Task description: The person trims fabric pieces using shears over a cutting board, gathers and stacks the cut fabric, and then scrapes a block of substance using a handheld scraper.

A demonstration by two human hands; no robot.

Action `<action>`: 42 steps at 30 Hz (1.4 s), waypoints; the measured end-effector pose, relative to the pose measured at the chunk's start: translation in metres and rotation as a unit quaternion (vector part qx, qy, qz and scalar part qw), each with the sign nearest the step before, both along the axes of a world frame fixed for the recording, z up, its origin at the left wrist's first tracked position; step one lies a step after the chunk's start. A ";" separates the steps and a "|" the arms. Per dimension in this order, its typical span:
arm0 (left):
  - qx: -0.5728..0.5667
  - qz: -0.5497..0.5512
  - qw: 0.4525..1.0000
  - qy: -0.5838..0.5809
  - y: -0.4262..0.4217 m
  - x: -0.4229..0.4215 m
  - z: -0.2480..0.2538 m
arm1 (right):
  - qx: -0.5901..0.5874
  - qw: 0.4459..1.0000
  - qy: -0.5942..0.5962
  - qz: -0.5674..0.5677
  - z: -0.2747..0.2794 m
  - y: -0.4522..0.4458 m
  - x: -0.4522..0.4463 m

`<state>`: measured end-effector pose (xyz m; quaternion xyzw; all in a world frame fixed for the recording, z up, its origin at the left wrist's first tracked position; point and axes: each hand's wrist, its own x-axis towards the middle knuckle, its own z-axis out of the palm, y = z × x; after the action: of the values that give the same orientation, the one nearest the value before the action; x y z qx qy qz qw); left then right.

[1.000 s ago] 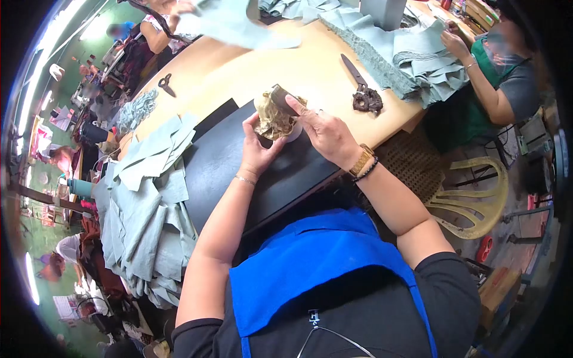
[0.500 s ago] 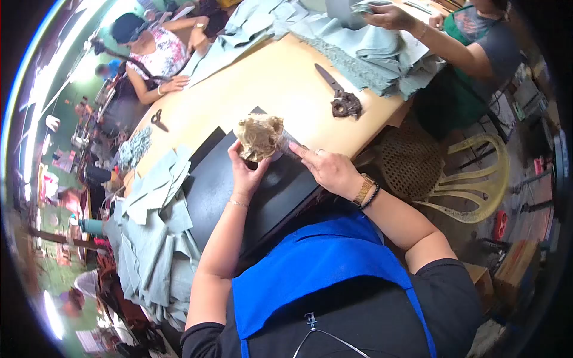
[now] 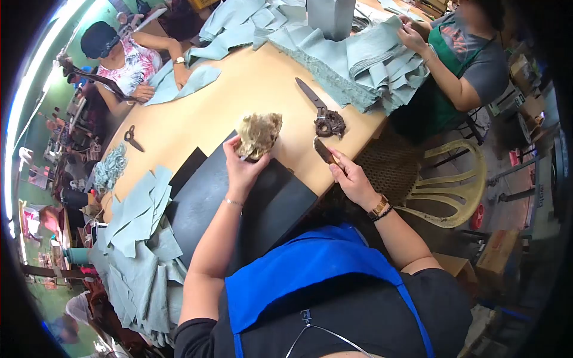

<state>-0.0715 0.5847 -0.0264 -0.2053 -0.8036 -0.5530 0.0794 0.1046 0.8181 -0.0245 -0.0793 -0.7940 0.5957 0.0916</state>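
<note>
My left hand [image 3: 243, 170] grips a crumpled, gold-brown lump [image 3: 259, 136] from below, over a black sheet [image 3: 206, 200] at the table's near edge. What the lump is made of cannot be made out. My right hand [image 3: 354, 181] is closed on the handle end of a short, dark, flat tool [image 3: 323, 151], held apart from the lump, to its right. Large scissors [image 3: 310, 95] with dark-wrapped handles lie just beyond the tool on the tan table [image 3: 227, 89].
Grey-green fabric pieces [image 3: 140, 262] are heaped at the left, with small scissors [image 3: 133, 138] beyond them. More fabric [image 3: 376, 59] lies at the far right beside a co-worker [image 3: 453, 65]. Another person [image 3: 128, 59] handles fabric at the far left. A yellowish chair [image 3: 447, 185] stands at the right.
My right hand has moved the tool away from the lump, to the right. My left hand still holds the lump. The far-left person has drawn fabric closer, and the view has shifted.
</note>
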 end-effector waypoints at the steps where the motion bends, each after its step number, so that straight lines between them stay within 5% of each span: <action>1: -0.006 0.002 1.000 -0.005 0.013 -0.005 0.005 | -0.024 1.000 0.001 -0.007 -0.004 0.004 -0.004; 8: 0.027 -0.011 0.997 -0.071 0.098 -0.031 -0.008 | -0.322 0.938 -0.124 -0.023 0.014 0.023 -0.033; 14: 0.020 -0.022 0.999 -0.040 0.112 -0.018 -0.015 | -0.381 0.915 -0.135 0.005 0.041 0.023 -0.048; 15: 0.097 -0.028 0.991 -0.089 0.107 -0.011 -0.022 | -0.392 0.910 -0.136 0.017 0.041 0.025 -0.048; 18: 0.227 -0.103 0.946 -0.208 0.079 0.037 0.005 | -0.260 0.940 -0.168 0.145 0.028 0.026 -0.046; 21: 0.372 -0.203 0.788 -0.445 0.050 0.087 0.054 | -0.102 0.952 -0.114 0.266 0.028 0.005 -0.042; 24: 0.440 -0.120 0.781 -0.427 0.034 0.108 0.031 | -0.023 0.957 0.059 0.283 0.013 -0.024 -0.043; 28: 0.490 -0.053 0.772 -0.402 0.033 0.123 0.013 | 0.074 0.935 -0.053 0.343 0.011 -0.025 -0.045; 31: 0.508 -0.062 0.762 -0.396 0.037 0.124 0.011 | 0.109 0.939 0.003 0.328 0.010 -0.024 -0.042; 35: 0.516 -0.084 0.746 -0.413 0.040 0.118 0.004 | 0.030 0.954 0.096 0.283 0.003 -0.025 -0.040; 38: 0.517 -0.063 0.729 -0.445 0.051 0.122 0.043 | -0.038 0.934 -0.061 0.351 0.007 -0.012 -0.040; 42: 0.443 -0.061 0.803 -0.393 0.059 0.133 0.055 | -0.167 0.913 -0.128 0.348 0.011 -0.009 -0.039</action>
<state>0.0618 0.6441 0.0284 0.0386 -0.4191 -0.8859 -0.1950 0.0659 0.8094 -0.0135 0.1123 -0.6654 0.6982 -0.2389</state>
